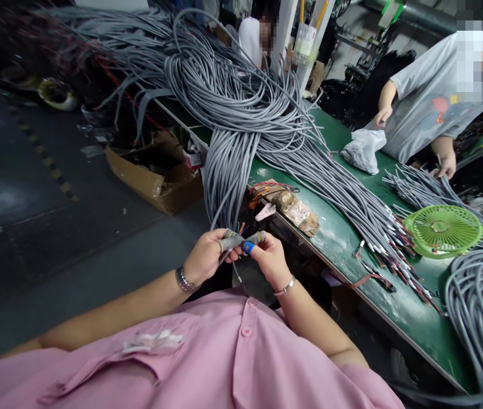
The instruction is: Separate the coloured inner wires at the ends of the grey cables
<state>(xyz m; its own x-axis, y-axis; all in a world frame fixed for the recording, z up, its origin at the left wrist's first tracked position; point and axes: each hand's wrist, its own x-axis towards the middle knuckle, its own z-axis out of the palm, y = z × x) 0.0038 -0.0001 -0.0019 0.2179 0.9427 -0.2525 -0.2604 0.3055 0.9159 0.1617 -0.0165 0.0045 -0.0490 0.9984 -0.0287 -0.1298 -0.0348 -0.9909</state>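
My left hand and my right hand meet in front of my chest, both closed in a pinch. Taped fingertips show on both. Between them they grip the end of a grey cable, whose thin coloured wires stick up above my fingers. That cable belongs to a thick bundle hanging off the edge of the green workbench. A blue piece shows at my right fingertips; what it is I cannot make out.
Large heaps of grey cables cover the bench. A green fan grille, a taped block and a white bag lie on it. A person in a grey shirt works across. A cardboard box sits on the floor.
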